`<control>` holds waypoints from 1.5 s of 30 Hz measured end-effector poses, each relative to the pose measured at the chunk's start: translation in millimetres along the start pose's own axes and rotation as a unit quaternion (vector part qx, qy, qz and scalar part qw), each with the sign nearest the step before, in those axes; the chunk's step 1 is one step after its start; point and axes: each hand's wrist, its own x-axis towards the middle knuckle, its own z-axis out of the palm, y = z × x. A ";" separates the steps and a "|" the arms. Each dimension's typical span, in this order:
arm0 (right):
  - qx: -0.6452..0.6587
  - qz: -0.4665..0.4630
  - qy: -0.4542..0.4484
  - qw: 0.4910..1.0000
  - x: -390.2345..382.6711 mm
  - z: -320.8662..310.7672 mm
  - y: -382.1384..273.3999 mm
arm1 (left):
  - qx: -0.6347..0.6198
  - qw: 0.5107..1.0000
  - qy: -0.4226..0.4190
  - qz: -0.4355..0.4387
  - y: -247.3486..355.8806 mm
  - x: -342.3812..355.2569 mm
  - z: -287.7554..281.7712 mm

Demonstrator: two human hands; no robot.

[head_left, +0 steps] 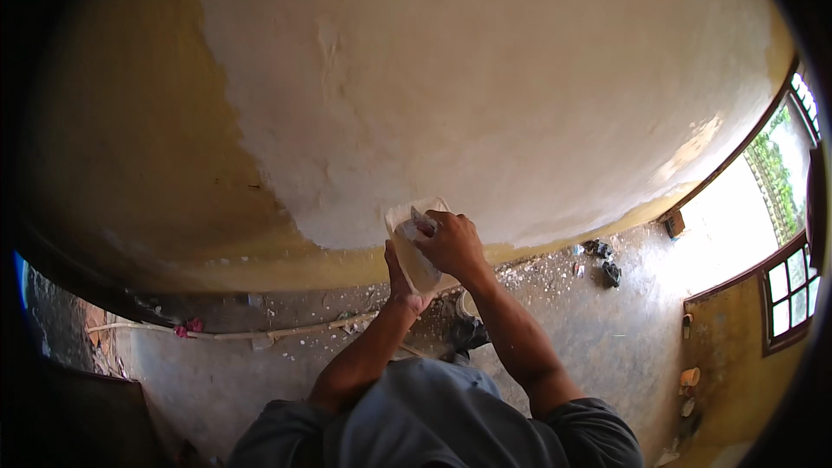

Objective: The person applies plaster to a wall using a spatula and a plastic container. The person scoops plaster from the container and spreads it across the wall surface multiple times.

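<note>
My left hand [407, 296] is wrapped round the lower end of a shallow, cream-white rectangular tray [416, 267] and supports it in front of the wall. Over the tray's upper part, my right hand [454, 247] is closed on a small scraper [422, 220] smeared with white putty. Its blade is partly hidden by the fingers, and whitish paste lies around it. Beyond both hands rises a wall [485, 78], its middle covered with a broad pale coat. Bare ochre paint [139, 139] shows at the left and along the bottom.
White flecks litter the concrete floor [260, 373] along the wall. A long pale pole [286, 332] lies at left, near a pink cloth [189, 327]. A bucket [469, 305] stands below my right forearm. Black plastic scraps [607, 264] lie right, before a bright doorway [737, 199] and window [789, 290].
</note>
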 end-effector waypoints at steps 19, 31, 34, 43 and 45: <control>-0.044 0.059 0.014 0.997 25.9 -26.6 24.2 | -0.033 0.999 -0.013 0.011 6.8 4.3 3.2; -0.044 -0.020 -0.009 0.999 34.0 -18.4 17.2 | -0.006 0.999 0.032 -0.012 10.3 6.5 8.8; -0.031 -0.043 -0.014 0.998 35.6 -17.1 9.5 | -0.013 0.999 0.033 -0.009 8.8 8.0 9.5; -0.024 -0.092 -0.012 0.995 36.5 -10.2 12.1 | 0.006 0.999 0.033 -0.003 14.4 6.6 11.5; -0.030 -0.100 -0.008 0.994 36.3 -7.0 14.5 | 0.008 0.999 0.045 -0.002 15.3 8.3 11.9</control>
